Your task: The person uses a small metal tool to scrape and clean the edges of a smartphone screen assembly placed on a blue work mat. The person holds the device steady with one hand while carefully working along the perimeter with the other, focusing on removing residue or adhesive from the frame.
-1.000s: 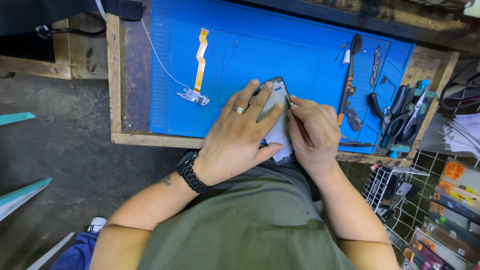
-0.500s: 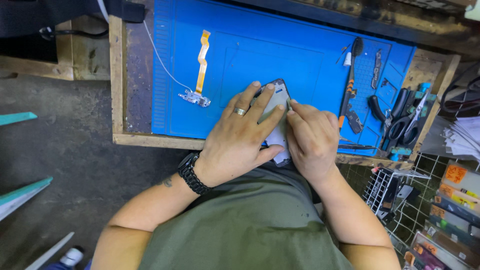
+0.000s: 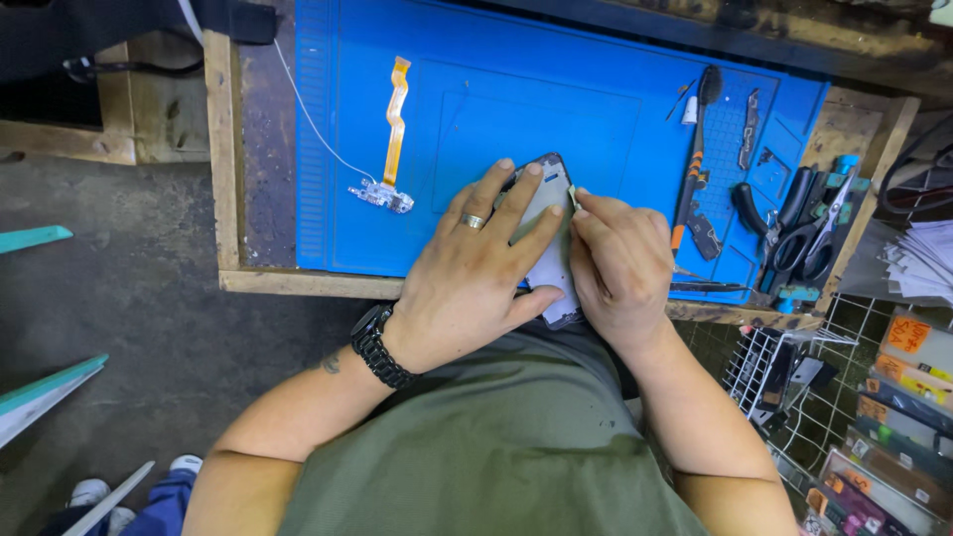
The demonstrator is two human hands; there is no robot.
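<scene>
Left hand [image 3: 476, 273] lies flat, fingers spread, pressing the grey phone [image 3: 552, 233] at the tabletop's near edge; right hand [image 3: 620, 268] pinches its side.

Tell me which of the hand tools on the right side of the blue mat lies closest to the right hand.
The long orange-and-black handled tool, lying lengthwise just beyond the right hand. The black pliers and scissors sit farther right, at the mat edge.

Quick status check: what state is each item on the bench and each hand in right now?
phone: lying flat on the mat's near edge, pinned down.
left hand: fingers spread, pressing on the phone.
right hand: fingertips pinched at the phone's right edge.
orange flex cable: loose on the mat, untouched.
blue work mat: flat on the wooden bench.
brush: lying on the mat, unused.
scissors: lying at the right, blades shut.
</scene>
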